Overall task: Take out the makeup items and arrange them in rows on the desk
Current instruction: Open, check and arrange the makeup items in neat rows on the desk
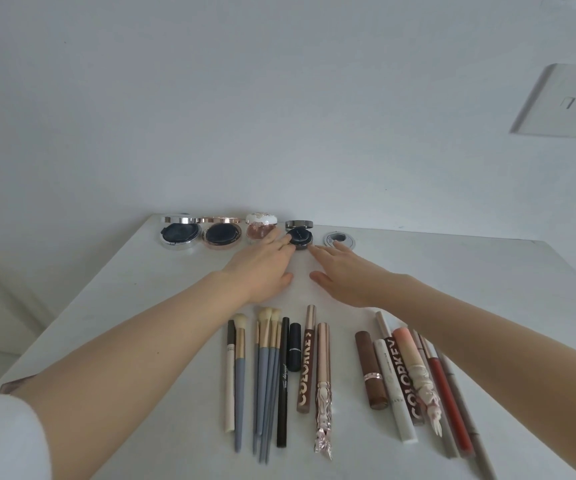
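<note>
White desk (453,271) fills the lower frame, its far edge against a plain pale wall (245,98). Wall plate (567,102) at upper right; round cable grommet (339,239) in the desk at centre right.

Back row, centre frame: silver compact (179,233), rose-gold compact (221,234), white jar (261,227), dark compact (299,236), all open.

Left hand (262,263) flat, fingers straight, tips touching the dark compact. Right hand (343,275) spread, fingertips just beside it.

Front row, lower centre: brushes (266,368), pencils and tubes, among them a brown mascara (305,362) and a red lip gloss (447,400), lying side by side.
</note>
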